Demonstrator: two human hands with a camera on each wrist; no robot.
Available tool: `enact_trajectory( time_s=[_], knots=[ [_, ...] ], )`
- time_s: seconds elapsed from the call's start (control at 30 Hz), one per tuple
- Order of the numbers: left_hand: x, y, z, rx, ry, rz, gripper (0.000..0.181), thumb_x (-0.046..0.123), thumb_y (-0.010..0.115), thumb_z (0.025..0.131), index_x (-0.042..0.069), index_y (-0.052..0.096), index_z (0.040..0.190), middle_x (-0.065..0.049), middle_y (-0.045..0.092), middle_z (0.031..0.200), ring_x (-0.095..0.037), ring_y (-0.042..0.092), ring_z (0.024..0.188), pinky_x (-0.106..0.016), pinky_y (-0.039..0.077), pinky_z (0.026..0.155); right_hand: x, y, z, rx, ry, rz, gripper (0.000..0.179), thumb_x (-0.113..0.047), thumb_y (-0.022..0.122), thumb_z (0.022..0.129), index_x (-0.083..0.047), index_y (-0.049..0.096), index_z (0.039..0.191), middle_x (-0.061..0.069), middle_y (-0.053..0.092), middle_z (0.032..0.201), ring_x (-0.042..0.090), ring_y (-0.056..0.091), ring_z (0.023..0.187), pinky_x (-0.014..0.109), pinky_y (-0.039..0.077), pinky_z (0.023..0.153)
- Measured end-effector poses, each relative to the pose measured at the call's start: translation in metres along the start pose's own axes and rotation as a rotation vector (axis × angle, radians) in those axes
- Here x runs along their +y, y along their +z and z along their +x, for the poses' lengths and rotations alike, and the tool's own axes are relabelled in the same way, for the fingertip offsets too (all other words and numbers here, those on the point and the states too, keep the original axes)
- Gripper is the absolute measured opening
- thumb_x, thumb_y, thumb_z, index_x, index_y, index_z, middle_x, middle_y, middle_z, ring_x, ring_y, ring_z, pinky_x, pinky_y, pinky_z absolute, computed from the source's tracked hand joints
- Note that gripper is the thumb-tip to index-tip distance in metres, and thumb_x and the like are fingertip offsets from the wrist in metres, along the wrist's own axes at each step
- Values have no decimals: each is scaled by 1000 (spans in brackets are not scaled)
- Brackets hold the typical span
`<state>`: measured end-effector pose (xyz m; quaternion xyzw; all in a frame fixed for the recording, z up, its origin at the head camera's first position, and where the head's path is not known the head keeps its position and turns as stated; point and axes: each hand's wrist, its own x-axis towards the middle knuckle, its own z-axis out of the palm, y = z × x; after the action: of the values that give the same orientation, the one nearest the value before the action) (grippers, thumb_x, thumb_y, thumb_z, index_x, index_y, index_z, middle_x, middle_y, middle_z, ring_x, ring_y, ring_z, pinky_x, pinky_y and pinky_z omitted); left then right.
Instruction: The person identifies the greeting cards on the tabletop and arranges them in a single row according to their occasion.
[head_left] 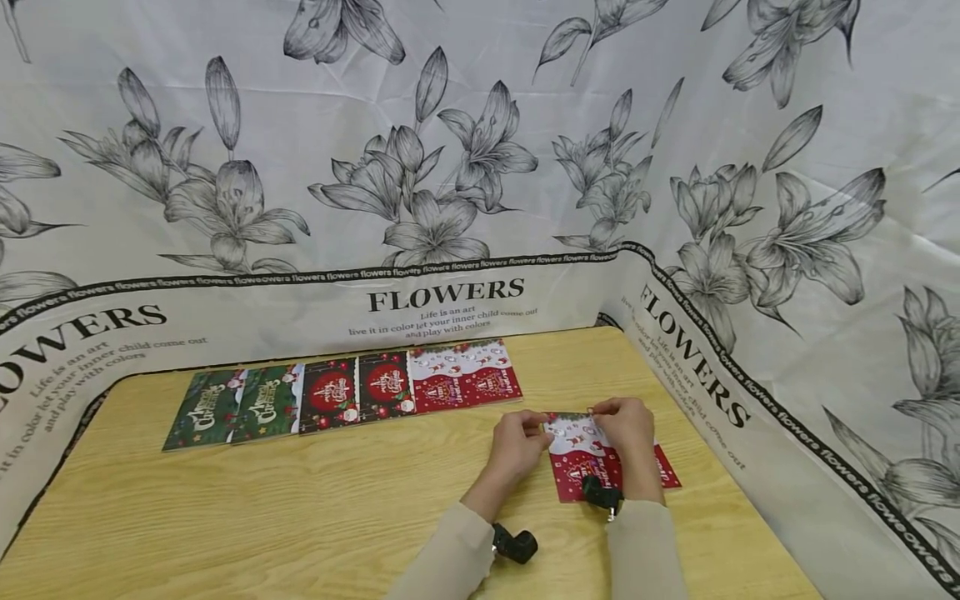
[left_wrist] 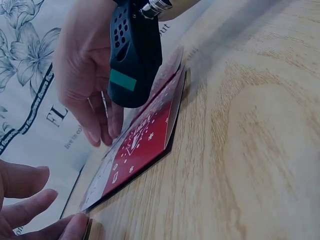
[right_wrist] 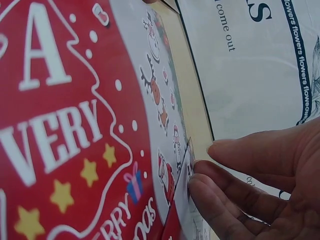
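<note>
A red-and-white Christmas card (head_left: pixel 581 462) lies at the right of the table, overlapping a similar card (head_left: pixel 666 471). Beside its upper left corner is my left hand (head_left: pixel 517 446); in the left wrist view, lower fingers (left_wrist: pixel 75 225) touch that corner while the thumb is apart. Over the upper right part is my right hand (head_left: pixel 628 429). In the right wrist view its fingertips (right_wrist: pixel 195 175) touch the overlapping cards' edge, with the thumb slightly apart. The right forearm hides part of both cards.
In a row at the back lie green cards (head_left: pixel 266 404), dark cards with red circles (head_left: pixel 330 396) and red-and-white cards (head_left: pixel 465 375). Flower-printed cloth (head_left: pixel 450 300) surrounds the wooden table (head_left: pixel 300 517) at the back and sides. Each wrist wears a black camera (head_left: pixel 516 546).
</note>
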<state>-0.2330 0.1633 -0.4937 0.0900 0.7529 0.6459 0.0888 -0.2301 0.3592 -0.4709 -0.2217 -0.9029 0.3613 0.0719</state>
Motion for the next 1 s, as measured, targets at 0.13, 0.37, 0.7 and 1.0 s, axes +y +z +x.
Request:
enact_trajectory(
  time_s=[0.13, 0.37, 0.7, 1.0],
  knots=[
    [-1, 2, 1, -9, -9, -31, 23, -3, 75, 93, -4, 76, 116, -16, 71, 107, -17, 66, 94, -29, 58, 83, 0, 1, 1, -1, -1, 1, 16, -7, 71, 95, 5, 78, 104, 27, 71, 112, 42, 61, 106, 56, 48, 93],
    [-2, 3, 2, -24, -42, -81, 22, -5, 72, 95, -4, 75, 116, -13, 71, 105, -14, 65, 91, -27, 59, 78, -1, 1, 0, -9, 1, 9, 14, -6, 72, 94, 5, 77, 102, 27, 71, 109, 41, 61, 103, 54, 49, 91],
    [-6, 5, 3, -85, 11, -19, 26, -7, 69, 93, -7, 75, 119, -9, 75, 98, -8, 65, 83, -23, 56, 72, -3, 0, -2, 1, -1, -3, 14, -7, 74, 93, 4, 78, 100, 25, 73, 107, 39, 63, 100, 51, 50, 87],
    [-6, 6, 4, 28, 40, -48, 27, -13, 76, 86, -5, 77, 112, -13, 78, 98, -13, 73, 80, -26, 61, 70, -4, 1, -1, -5, 12, 5, 16, -9, 74, 94, 4, 78, 103, 25, 73, 110, 40, 61, 106, 53, 48, 91]
  ],
)
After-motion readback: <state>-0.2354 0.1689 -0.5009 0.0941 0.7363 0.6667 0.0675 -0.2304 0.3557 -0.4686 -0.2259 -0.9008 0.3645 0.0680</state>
